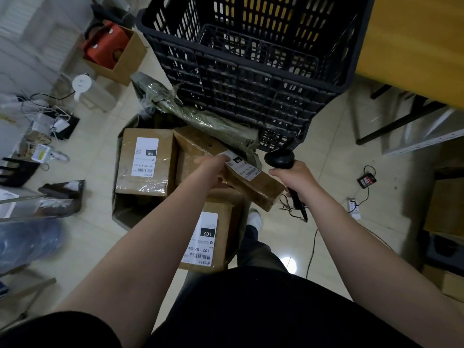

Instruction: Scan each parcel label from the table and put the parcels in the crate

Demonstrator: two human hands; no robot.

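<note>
A slim brown parcel [253, 184], its white label [244, 167] facing up, is gripped at one end by the fingers of the left hand [213, 169], raised over other cartons just below the black crate [241, 71]. The right hand [296, 177] is wrapped around a black scanner [280, 158], its head close beside the label. Boxes marked 150 [145, 162] and 102 [208, 239] lie beneath, and a green-wrapped bundle [200, 114] lies beside the crate.

Both bare forearms reached forward and down. The left hand [212, 170] gripped the near end of a small brown cardboard parcel [261, 189], fingers [218, 160] curled over its edge. The right hand [295, 179] clasped a black handheld scanner [281, 159] by its handle.
</note>
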